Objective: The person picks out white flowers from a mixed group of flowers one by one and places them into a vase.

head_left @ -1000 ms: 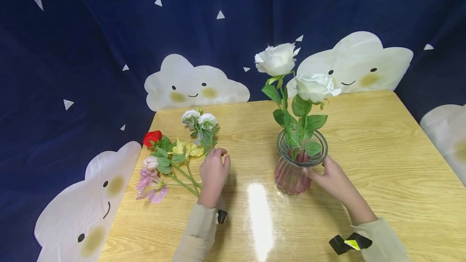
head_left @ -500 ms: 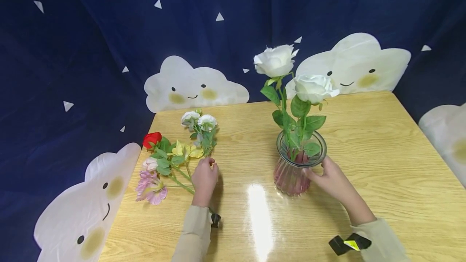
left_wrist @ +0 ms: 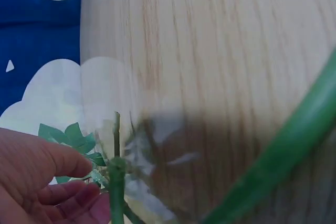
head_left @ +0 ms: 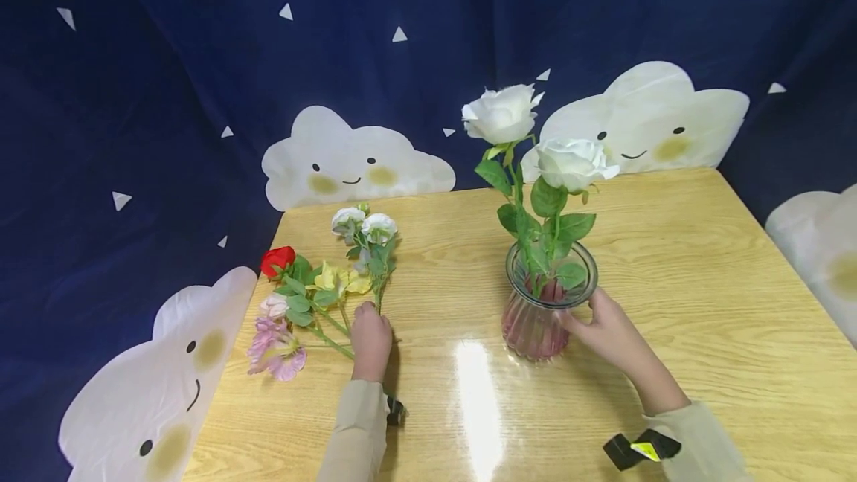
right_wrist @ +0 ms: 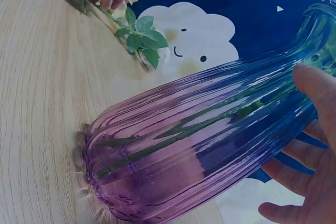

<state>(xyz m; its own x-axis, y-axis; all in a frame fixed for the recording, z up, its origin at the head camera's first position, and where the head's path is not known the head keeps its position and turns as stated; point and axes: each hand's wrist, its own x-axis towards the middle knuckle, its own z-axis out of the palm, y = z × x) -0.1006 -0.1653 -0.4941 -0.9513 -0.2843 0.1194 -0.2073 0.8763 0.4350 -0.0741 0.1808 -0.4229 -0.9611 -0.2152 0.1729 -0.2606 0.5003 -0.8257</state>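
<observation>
In the head view my left hand (head_left: pixel 371 337) is at the stem of a sprig of small white flowers (head_left: pixel 379 227), fingers pointing down. The left wrist view shows thumb and curled fingers closing on a thin stem beside green leaves (left_wrist: pixel 73 137). My right hand (head_left: pixel 612 337) grips a ribbed glass vase (head_left: pixel 535 329) just below its rim, pink at the base. Its thumb presses the neck in the right wrist view, fingers on the opposite side. Two tall white roses (head_left: pixel 501 114) stand in the vase, their stems (right_wrist: pixel 173 140) visible through the glass.
Left of my left hand lie a red rose (head_left: pixel 277 262), a yellow flower (head_left: pixel 338 279), a pale pink bud (head_left: pixel 274 306) and a purple-pink flower (head_left: pixel 277 352), stems crossing. The wooden table (head_left: pixel 442 407) meets a dark blue curtain (head_left: pixel 375 50) with white clouds.
My left hand has moved left and nearer to me, down along the white flowers' stem, and its fingers have closed in. The right hand stays on the vase.
</observation>
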